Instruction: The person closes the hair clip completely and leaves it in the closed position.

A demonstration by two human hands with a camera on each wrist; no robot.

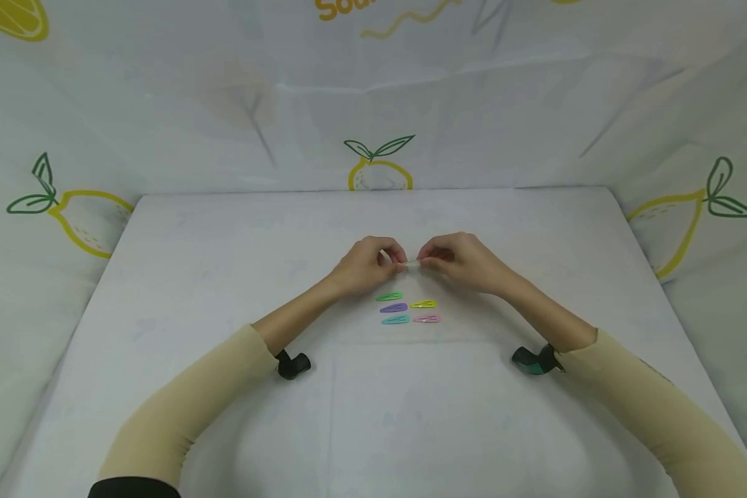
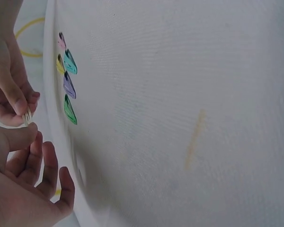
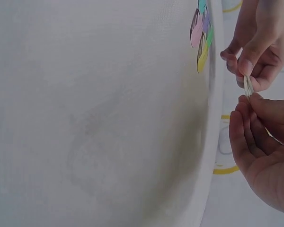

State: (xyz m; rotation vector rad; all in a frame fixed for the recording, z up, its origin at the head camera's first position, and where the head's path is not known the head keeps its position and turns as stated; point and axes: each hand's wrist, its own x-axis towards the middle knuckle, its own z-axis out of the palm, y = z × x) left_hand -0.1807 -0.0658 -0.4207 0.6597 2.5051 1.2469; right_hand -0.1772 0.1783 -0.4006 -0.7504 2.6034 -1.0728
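Observation:
Between thumb and fingertips, my left hand pinches one end of a small pale cream hair clip. My right hand pinches its other end, so the two hands face each other over the table. In the right wrist view the clip shows as thin pale strips, its ends covered by fingertips. Nearer the body lie several snap hair clips: green, purple and turquoise on the left, yellow and pink on the right.
A white cloth covers the table. White curtains with lemon drawings hang behind and at both sides. Dark wrist-worn devices stick out from the beige sleeves.

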